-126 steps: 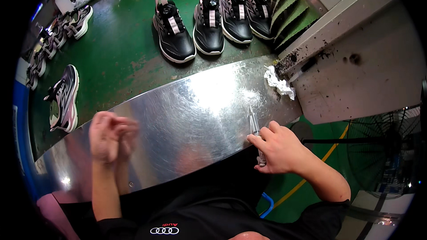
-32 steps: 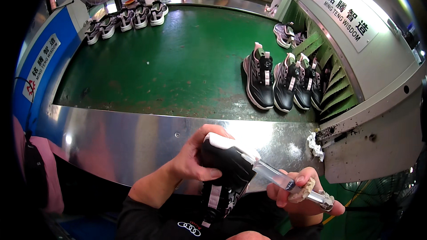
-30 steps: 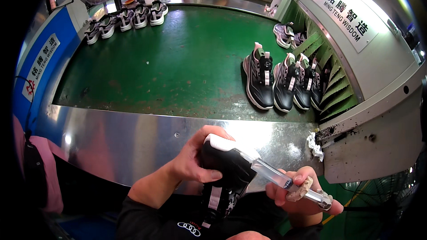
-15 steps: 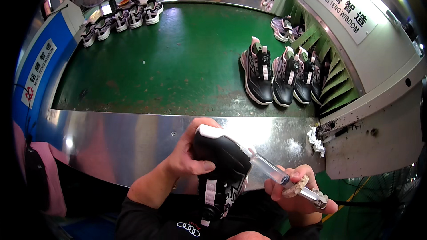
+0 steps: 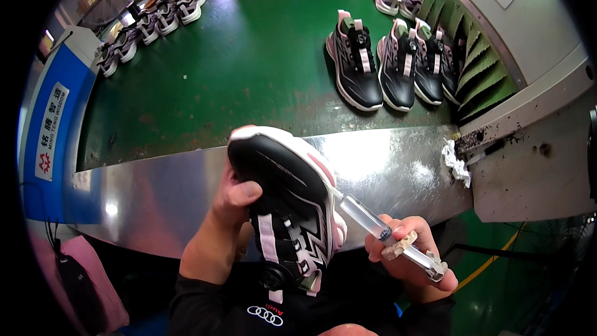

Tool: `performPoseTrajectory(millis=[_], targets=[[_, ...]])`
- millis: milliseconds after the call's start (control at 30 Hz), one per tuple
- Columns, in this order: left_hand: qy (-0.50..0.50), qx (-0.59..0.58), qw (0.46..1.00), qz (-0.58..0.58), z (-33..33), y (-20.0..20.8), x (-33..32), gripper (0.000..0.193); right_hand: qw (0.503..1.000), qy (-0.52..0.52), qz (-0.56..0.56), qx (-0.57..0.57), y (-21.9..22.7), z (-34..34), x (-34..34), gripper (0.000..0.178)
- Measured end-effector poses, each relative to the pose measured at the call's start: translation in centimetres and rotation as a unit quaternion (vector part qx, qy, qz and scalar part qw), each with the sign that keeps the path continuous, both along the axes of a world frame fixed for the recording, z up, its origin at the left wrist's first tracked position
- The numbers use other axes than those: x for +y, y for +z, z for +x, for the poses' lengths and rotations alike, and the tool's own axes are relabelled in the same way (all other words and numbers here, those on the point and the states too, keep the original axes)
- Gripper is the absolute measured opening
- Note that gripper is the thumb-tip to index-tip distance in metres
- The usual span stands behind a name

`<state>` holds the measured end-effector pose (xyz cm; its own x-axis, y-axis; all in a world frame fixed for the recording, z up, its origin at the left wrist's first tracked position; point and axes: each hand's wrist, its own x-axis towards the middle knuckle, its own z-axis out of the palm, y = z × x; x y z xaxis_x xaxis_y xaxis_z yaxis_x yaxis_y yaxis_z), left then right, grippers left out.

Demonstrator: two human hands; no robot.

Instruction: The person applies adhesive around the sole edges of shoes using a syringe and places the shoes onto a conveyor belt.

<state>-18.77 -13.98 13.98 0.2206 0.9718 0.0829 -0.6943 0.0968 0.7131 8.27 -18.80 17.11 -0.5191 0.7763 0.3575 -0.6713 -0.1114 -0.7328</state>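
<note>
A black sneaker (image 5: 277, 171) with a white and pink sole is held tilted in front of me, toe away from me and sole edge turned to the right. My left hand (image 5: 233, 202) is closed round the toe end from the left, thumb on the upper and the other fingers mostly hidden behind it. In my right hand (image 5: 413, 252) is a clear plastic syringe (image 5: 367, 218), its flange and plunger end crusted with beige residue. The thumb lies at the plunger's end. The narrow syringe tip meets the seam between upper and sole on the shoe's right side.
Beyond a shiny metal ledge (image 5: 155, 186) lies a green conveyor belt (image 5: 249, 68). Several black sneakers (image 5: 354, 74) stand on its right, by a machine opening with green curtain strips (image 5: 479, 68). Purple-grey shoes (image 5: 149, 28) line the far left. Crumpled white paper (image 5: 457, 162) sticks near the right corner.
The sneaker has been raised and turned, so more of its right side and sole shows. The syringe tip has shifted along the sole seam. The whole view has tilted downward.
</note>
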Motion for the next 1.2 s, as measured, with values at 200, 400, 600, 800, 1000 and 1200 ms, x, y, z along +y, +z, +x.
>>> performPoseTrajectory(millis=[200, 400, 600, 800, 1000, 1200], targets=[[0.005, 0.036, 0.999, -0.028, 0.2, 0.2, 0.9, 0.071, 0.999, 0.027, -0.022, 0.011, -2.0, 0.8, -0.4, 0.104], [0.028, -0.027, 0.998, -0.047, 0.5, 0.2, 1.0, 0.067, 0.999, 0.033, -0.013, -0.014, -2.8, 1.3, -1.4, 0.104], [0.014, -0.122, 0.990, -0.068, -0.2, -0.6, 0.8, 0.060, 0.997, 0.052, -0.035, -0.048, -3.4, 2.0, -2.9, 0.106], [0.037, -0.117, 0.987, -0.100, -0.2, -0.8, 0.9, 0.054, 0.996, 0.065, -0.050, -0.033, -3.8, 2.3, -4.4, 0.102], [0.061, -0.102, 0.986, -0.118, -1.3, -1.8, 1.5, 0.052, 0.996, 0.064, -0.062, -0.004, -4.5, 2.3, -5.5, 0.099], [0.099, -0.066, 0.981, -0.151, -1.9, -2.6, 2.0, 0.050, 0.998, 0.056, -0.030, -0.016, -4.9, 2.6, -5.8, 0.099]])
